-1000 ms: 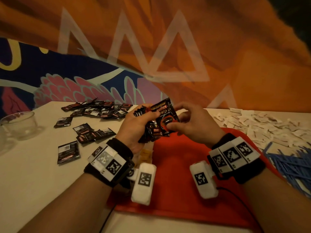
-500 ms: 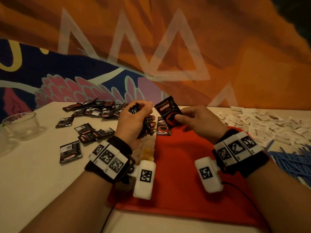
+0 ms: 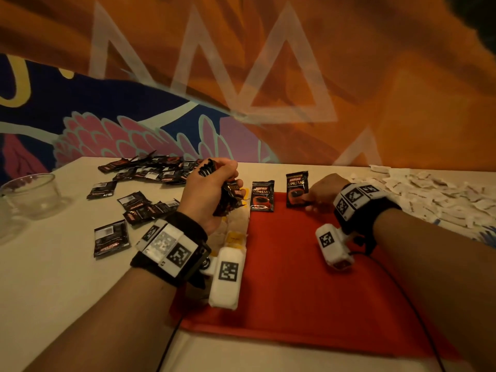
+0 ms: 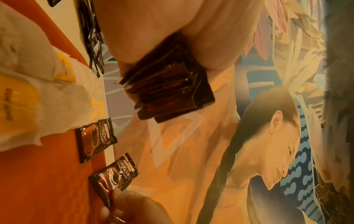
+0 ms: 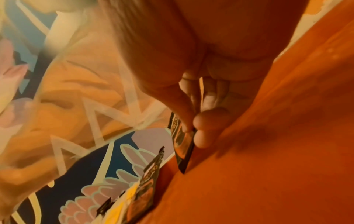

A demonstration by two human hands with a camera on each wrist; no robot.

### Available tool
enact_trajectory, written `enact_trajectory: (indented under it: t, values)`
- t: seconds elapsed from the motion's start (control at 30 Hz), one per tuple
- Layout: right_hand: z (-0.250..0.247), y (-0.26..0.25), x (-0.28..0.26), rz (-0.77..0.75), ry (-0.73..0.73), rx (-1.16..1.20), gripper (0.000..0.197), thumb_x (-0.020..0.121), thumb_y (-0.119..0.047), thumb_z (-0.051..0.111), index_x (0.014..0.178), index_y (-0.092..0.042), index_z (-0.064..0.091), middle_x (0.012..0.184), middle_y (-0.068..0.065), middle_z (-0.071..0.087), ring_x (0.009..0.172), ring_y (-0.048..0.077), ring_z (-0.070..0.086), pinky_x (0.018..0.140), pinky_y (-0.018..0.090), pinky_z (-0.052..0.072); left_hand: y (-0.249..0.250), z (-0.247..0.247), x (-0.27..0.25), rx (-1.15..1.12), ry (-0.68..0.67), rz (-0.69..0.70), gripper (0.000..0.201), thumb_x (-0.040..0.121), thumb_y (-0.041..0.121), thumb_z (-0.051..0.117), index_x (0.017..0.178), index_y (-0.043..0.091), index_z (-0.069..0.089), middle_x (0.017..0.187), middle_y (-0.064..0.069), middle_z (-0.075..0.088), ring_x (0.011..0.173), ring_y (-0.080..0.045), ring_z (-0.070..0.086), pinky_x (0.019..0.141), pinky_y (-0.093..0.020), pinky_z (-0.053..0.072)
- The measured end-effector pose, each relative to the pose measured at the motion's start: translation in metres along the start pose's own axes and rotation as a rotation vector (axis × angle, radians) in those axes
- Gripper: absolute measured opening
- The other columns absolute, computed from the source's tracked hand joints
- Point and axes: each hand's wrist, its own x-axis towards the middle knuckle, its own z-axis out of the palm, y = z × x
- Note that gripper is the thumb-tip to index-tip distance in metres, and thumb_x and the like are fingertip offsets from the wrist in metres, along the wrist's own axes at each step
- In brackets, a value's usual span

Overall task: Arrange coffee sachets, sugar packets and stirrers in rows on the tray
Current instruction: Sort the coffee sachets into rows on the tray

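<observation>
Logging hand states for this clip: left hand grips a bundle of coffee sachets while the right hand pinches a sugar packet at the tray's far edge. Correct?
One error. The right hand pinches a coffee sachet, not a sugar packet; the head view shows its dark printed front, beside another sachet already on the tray. The left hand does grip a bundle of sachets.

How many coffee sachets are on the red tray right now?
2. One sachet lies at the tray's far edge; the other, right of it, is pinched by the right hand.
</observation>
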Motion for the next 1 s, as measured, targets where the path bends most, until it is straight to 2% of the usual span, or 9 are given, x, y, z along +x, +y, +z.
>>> enact_trajectory:
  t: [0.03, 0.1, 0.2, 0.43, 0.6, 0.67, 0.73, 0.87, 1.0]
  values:
    - [0.003, -0.002, 0.001, 0.004, 0.009, -0.029, 0.013, 0.091, -0.011, 0.069, 0.094, -0.002, 0.061, 0.059, 0.008, 0.067, 0.033, 0.011, 0.057, 0.033, 0.017, 0.04, 0.0, 0.0, 0.0, -0.001, 0.001, -0.002, 0.007, 0.094, 0.01, 0.064, 0.09, 0.013, 0.059, 0.076, -0.005, 0.059, 0.062, -0.017, 0.063, 0.064, -0.036, 0.051]
    - [0.008, -0.007, 0.004, -0.024, 0.017, -0.128, 0.017, 0.087, -0.02, 0.074, 0.082, -0.008, 0.062, 0.047, -0.001, 0.064, 0.037, 0.008, 0.058, 0.038, 0.019, 0.043, 0.0, 0.0, 0.001, -0.012, 0.004, -0.004, 0.007, 0.094, 0.009, 0.064, 0.09, 0.013, 0.059, 0.078, -0.006, 0.058, 0.063, -0.017, 0.062, 0.063, -0.036, 0.052]
    - [0.014, -0.011, 0.003, -0.027, 0.009, -0.253, 0.025, 0.083, -0.03, 0.078, 0.071, -0.011, 0.066, 0.049, -0.004, 0.065, 0.049, 0.008, 0.058, 0.049, 0.026, 0.039, 0.0, -0.001, 0.001, -0.019, 0.01, -0.01, 0.006, 0.094, 0.008, 0.063, 0.091, 0.012, 0.06, 0.079, -0.007, 0.058, 0.063, -0.017, 0.062, 0.063, -0.035, 0.052]
    - [0.017, -0.016, 0.004, -0.022, -0.035, -0.26, 0.016, 0.083, -0.016, 0.077, 0.085, -0.006, 0.065, 0.071, 0.005, 0.07, 0.051, 0.012, 0.062, 0.045, 0.022, 0.044, 0.0, -0.001, 0.002, -0.035, 0.012, -0.029, 0.006, 0.093, 0.006, 0.063, 0.092, 0.01, 0.059, 0.079, -0.007, 0.058, 0.064, -0.018, 0.062, 0.065, -0.035, 0.053]
    - [0.017, -0.016, 0.003, -0.042, -0.038, -0.262, 0.016, 0.083, -0.012, 0.078, 0.083, -0.006, 0.062, 0.075, 0.007, 0.068, 0.062, 0.016, 0.062, 0.057, 0.029, 0.048, 0.0, -0.001, 0.002, -0.04, -0.002, -0.033, 0.006, 0.093, 0.006, 0.063, 0.092, 0.01, 0.058, 0.078, -0.007, 0.058, 0.064, -0.018, 0.061, 0.064, -0.034, 0.053]
    - [0.017, -0.016, 0.004, -0.051, -0.034, -0.286, 0.018, 0.081, -0.014, 0.08, 0.082, -0.007, 0.063, 0.079, 0.008, 0.07, 0.07, 0.02, 0.066, 0.069, 0.033, 0.052, 0.0, -0.002, 0.003, -0.045, -0.006, -0.037, 0.007, 0.093, 0.005, 0.063, 0.092, 0.01, 0.058, 0.079, -0.007, 0.058, 0.064, -0.018, 0.061, 0.065, -0.035, 0.053]
    - [0.017, -0.016, 0.004, -0.064, -0.032, -0.302, 0.019, 0.079, -0.016, 0.081, 0.082, -0.007, 0.065, 0.086, 0.01, 0.073, 0.086, 0.025, 0.071, 0.081, 0.038, 0.054, 0.0, -0.002, 0.003, -0.044, -0.009, -0.041, 0.007, 0.093, 0.005, 0.063, 0.091, 0.01, 0.059, 0.08, -0.008, 0.057, 0.064, -0.018, 0.061, 0.066, -0.036, 0.052]
    - [0.017, -0.015, 0.002, -0.11, 0.002, -0.357, 0.036, 0.078, -0.02, 0.082, 0.106, -0.003, 0.067, 0.106, 0.013, 0.071, 0.103, 0.029, 0.068, 0.095, 0.042, 0.054, -0.001, -0.003, 0.004, -0.038, -0.006, -0.048, 0.008, 0.093, 0.006, 0.064, 0.09, 0.011, 0.059, 0.081, -0.008, 0.057, 0.065, -0.019, 0.061, 0.067, -0.036, 0.053]
    - [0.018, -0.016, 0.003, -0.115, -0.015, -0.364, 0.039, 0.08, -0.019, 0.081, 0.111, -0.002, 0.066, 0.112, 0.015, 0.07, 0.106, 0.03, 0.067, 0.098, 0.046, 0.052, -0.001, -0.004, 0.005, -0.045, -0.008, -0.054, 0.008, 0.093, 0.006, 0.064, 0.091, 0.011, 0.059, 0.081, -0.008, 0.057, 0.065, -0.018, 0.062, 0.066, -0.035, 0.053]
